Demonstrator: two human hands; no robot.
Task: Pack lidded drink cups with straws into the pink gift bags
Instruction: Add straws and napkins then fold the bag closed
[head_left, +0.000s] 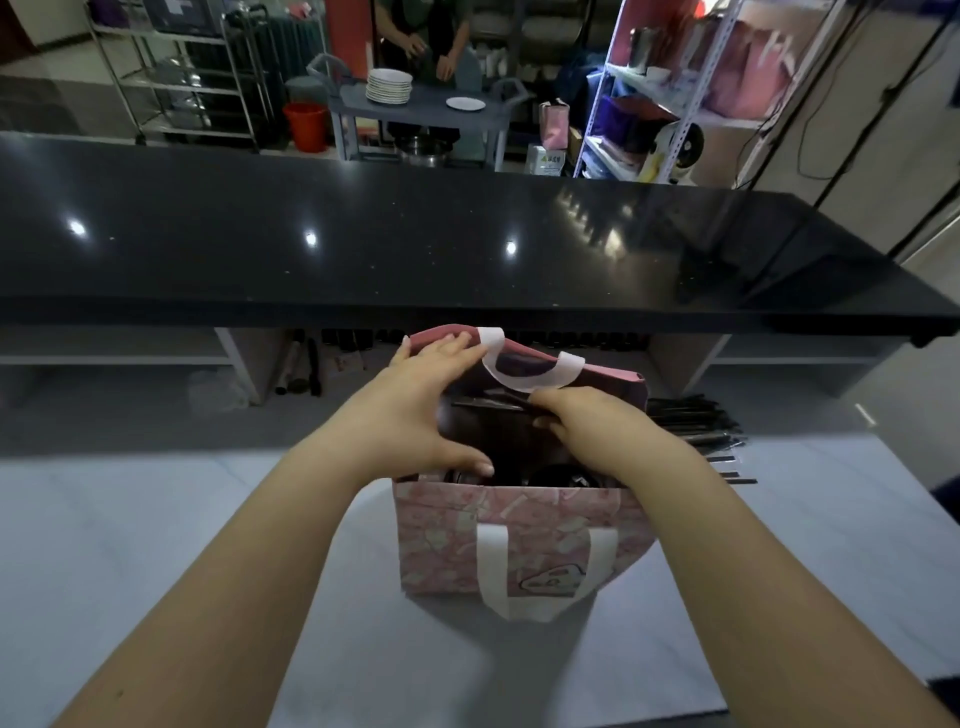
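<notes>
A pink patterned gift bag (519, 540) with white handles stands open on the pale table in front of me. Dark lidded cups (563, 475) show inside near its front wall. My left hand (415, 410) spans the bag's left side, fingers over the far rim and thumb at the near rim. My right hand (587, 421) reaches into the bag's mouth and pinches a thin dark straw (488, 401) that lies across the opening. The fingertips of my right hand are hidden inside the bag.
A pile of black wrapped straws (696, 431) lies on the table right of the bag. Beyond stands a glossy black counter (415, 249). Behind it are metal racks, a cart with stacked plates (388, 85), and a person.
</notes>
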